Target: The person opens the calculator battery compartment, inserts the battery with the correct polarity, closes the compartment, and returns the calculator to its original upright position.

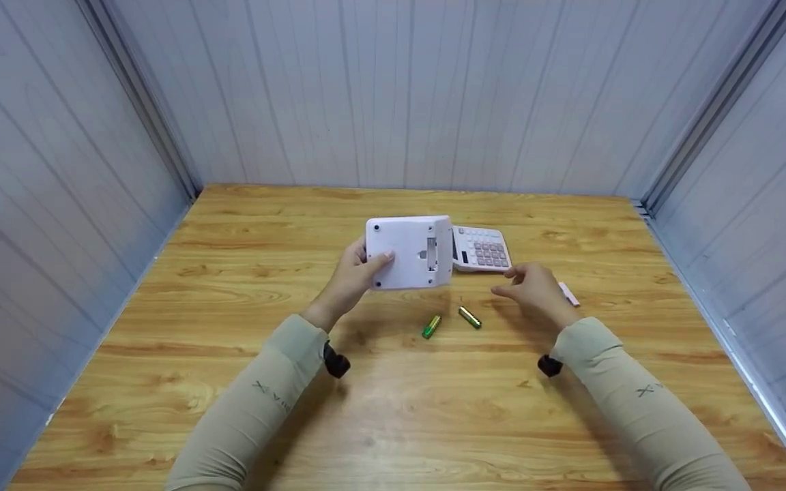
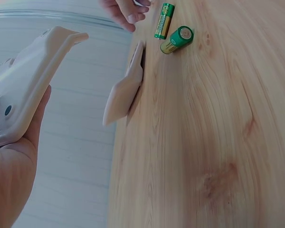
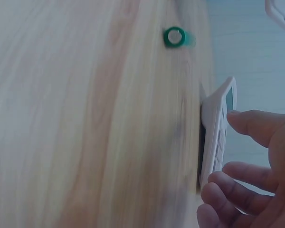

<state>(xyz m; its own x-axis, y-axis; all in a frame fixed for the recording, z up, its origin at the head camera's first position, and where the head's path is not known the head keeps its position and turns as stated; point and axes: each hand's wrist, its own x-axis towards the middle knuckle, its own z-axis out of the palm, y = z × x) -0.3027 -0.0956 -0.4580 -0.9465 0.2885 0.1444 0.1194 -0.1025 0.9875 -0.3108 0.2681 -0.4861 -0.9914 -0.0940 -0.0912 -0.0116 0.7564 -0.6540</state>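
In the head view my left hand grips a white calculator by its left edge, thumb on the back, raised with its underside showing and the battery slot uncovered. My right hand hovers with relaxed, slightly bent fingers, holding nothing, near a second white calculator that lies face up on the table. Two green-and-gold batteries lie apart on the wood between the hands. In the left wrist view, the left hand holds the raised calculator.
A small white piece lies on the table just right of my right hand, partly hidden by it. The wooden table is bounded by pale panelled walls at the back and on both sides.
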